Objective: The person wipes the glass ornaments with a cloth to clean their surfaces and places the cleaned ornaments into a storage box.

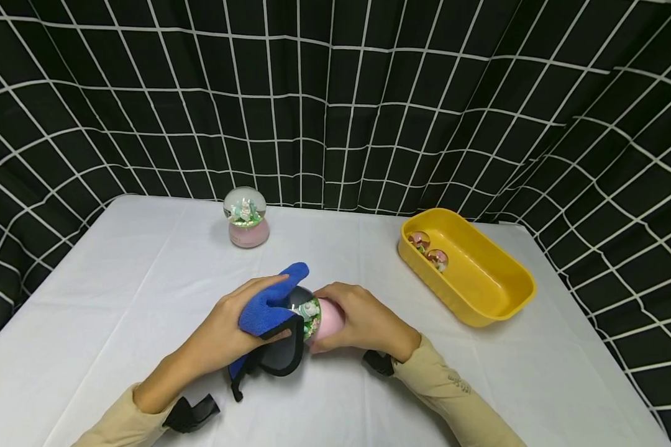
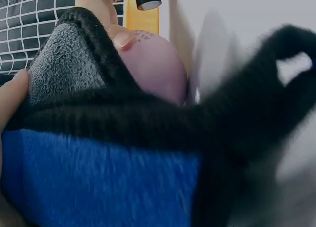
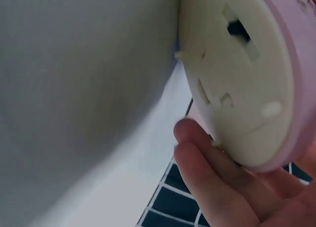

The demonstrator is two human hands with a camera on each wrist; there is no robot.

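Observation:
A snow globe (image 1: pixel 328 320) with a pink base lies tilted on its side between my hands, its glass dome facing left. My right hand (image 1: pixel 363 320) grips the pink base; the right wrist view shows the cream underside (image 3: pixel 242 89) of that base. In my left hand (image 1: pixel 229 329) is a blue and grey cloth (image 1: pixel 265 310) with black edging, held against the dome. The cloth hides much of the glass. In the left wrist view the cloth (image 2: pixel 98 172) covers most of the frame, with the pink base (image 2: pixel 155 69) beyond it.
Another snow globe (image 1: pixel 247 217) stands upright at the back left of the white table (image 1: pixel 145 279). At the right is a yellow tray (image 1: pixel 481 285) holding two small clear-domed objects (image 1: pixel 427 250). A black grid-patterned curtain (image 1: pixel 324 105) hangs around the back and sides.

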